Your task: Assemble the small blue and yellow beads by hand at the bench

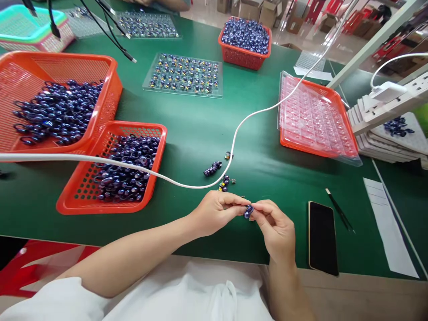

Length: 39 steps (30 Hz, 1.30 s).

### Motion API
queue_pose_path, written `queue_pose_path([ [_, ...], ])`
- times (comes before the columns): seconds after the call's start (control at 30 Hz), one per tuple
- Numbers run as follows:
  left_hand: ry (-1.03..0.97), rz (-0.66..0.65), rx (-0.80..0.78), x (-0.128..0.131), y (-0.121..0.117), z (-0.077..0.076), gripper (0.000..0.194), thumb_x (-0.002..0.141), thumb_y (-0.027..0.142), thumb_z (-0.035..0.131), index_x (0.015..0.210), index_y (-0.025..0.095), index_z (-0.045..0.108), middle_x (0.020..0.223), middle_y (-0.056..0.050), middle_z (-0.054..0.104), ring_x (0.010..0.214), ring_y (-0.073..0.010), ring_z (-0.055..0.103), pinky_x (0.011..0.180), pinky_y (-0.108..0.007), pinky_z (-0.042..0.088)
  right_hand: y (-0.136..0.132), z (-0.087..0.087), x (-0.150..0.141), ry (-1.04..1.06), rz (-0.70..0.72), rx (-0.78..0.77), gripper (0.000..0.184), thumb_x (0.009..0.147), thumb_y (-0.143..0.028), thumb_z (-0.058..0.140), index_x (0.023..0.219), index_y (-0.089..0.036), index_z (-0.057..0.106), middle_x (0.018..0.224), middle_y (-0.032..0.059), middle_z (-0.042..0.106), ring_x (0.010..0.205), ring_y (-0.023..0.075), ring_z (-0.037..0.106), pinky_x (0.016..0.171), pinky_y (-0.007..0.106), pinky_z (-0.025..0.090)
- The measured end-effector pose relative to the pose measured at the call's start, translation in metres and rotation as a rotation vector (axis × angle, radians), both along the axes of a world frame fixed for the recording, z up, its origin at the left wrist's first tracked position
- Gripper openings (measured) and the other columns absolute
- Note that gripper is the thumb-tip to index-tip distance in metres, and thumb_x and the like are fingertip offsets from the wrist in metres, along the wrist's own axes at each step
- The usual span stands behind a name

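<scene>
The green tabletop (200,129) carries orange baskets (113,165) of dark blue pieces, clear trays (183,73), a white cable (240,129), a black phone (323,236), tweezers (339,209), paper (388,227) and loose pieces (213,168).

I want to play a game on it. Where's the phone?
The phone lies flat on the green table, near its front edge, just right of the right hand, with a thin black tool beside it.
</scene>
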<state>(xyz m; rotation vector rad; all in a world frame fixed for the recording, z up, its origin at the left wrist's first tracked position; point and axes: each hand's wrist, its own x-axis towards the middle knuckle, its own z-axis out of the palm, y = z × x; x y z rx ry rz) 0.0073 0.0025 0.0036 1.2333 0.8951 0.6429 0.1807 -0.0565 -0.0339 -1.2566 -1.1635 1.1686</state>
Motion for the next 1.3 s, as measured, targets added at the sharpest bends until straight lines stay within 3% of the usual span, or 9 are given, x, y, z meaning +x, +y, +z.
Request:
queue_pose_path([
  [0.2, 0.193, 0.034, 0.206, 0.001, -0.003, 0.002, 0.017, 0.083, 0.024, 0.063, 0.094, 0.016, 0.074, 0.089, -0.002, 0.072, 0.078, -0.0110, 0.068, 0.073, -0.017, 0.055, -0.001, 0.000, -0.002, 0.013, -0.011, 0.000, 0.015, 0.083, -0.018, 0.061, 0.095, -0.025, 0.068, 0.091, 0.0004, 0.061, 0.077, 0.0051, 0.062, 0.068, 0.017, 0.057],
  [0.57, 0.102, 0.082, 0.093, 0.002, -0.008, -0.008, 0.026, 0.083, 0.030, 0.066, 0.099, 0.011, 0.073, 0.094, -0.006, 0.071, 0.083, -0.0152, 0.069, 0.079, -0.025, 0.058, -0.004, -0.002, -0.004, -0.017, -0.069, 0.030, 0.016, 0.082, -0.017, 0.062, 0.096, -0.024, 0.068, 0.092, 0.0006, 0.062, 0.078, 0.0048, 0.062, 0.069, 0.016, 0.057],
  [0.8, 0.093, 0.024, 0.445, 0.002, -0.008, -0.005, 0.023, 0.088, 0.016, 0.057, 0.104, 0.008, 0.071, 0.090, -0.007, 0.071, 0.082, -0.0121, 0.067, 0.078, -0.022, 0.055, -0.003, 0.003, -0.005, 0.003, -0.107, -0.022, 0.012, 0.083, -0.021, 0.062, 0.093, -0.024, 0.069, 0.090, -0.0002, 0.062, 0.075, 0.0028, 0.061, 0.067, 0.012, 0.055],
  [0.93, 0.093, 0.032, 0.521, 0.004, -0.008, -0.005, 0.022, 0.085, 0.016, 0.062, 0.104, 0.008, 0.072, 0.088, -0.008, 0.071, 0.080, -0.0118, 0.067, 0.078, -0.021, 0.054, -0.005, 0.000, -0.005, -0.097, -0.135, -0.030, 0.015, 0.083, -0.023, 0.062, 0.097, -0.025, 0.068, 0.094, -0.0001, 0.063, 0.081, 0.0034, 0.062, 0.071, 0.012, 0.055],
  [1.1, 0.131, 0.057, 0.473, 0.004, -0.006, -0.003, 0.018, 0.082, 0.019, 0.068, 0.096, 0.010, 0.074, 0.084, -0.006, 0.071, 0.073, -0.0089, 0.065, 0.068, -0.016, 0.051, -0.006, -0.003, -0.003, -0.141, -0.026, -0.030, 0.030, 0.085, -0.024, 0.059, 0.115, -0.031, 0.062, 0.105, 0.0011, 0.061, 0.089, 0.0050, 0.063, 0.077, 0.014, 0.056],
  [1.3, 0.060, 0.038, 0.592, 0.003, -0.009, 0.000, 0.016, 0.082, 0.010, 0.064, 0.096, 0.009, 0.071, 0.083, -0.006, 0.070, 0.077, -0.0084, 0.066, 0.073, -0.016, 0.051, -0.002, 0.002, -0.002, 0.066, 0.078, -0.032, 0.025, 0.087, -0.023, 0.057, 0.110, -0.025, 0.066, 0.097, 0.0037, 0.058, 0.083, 0.0046, 0.058, 0.069, 0.015, 0.053],
])
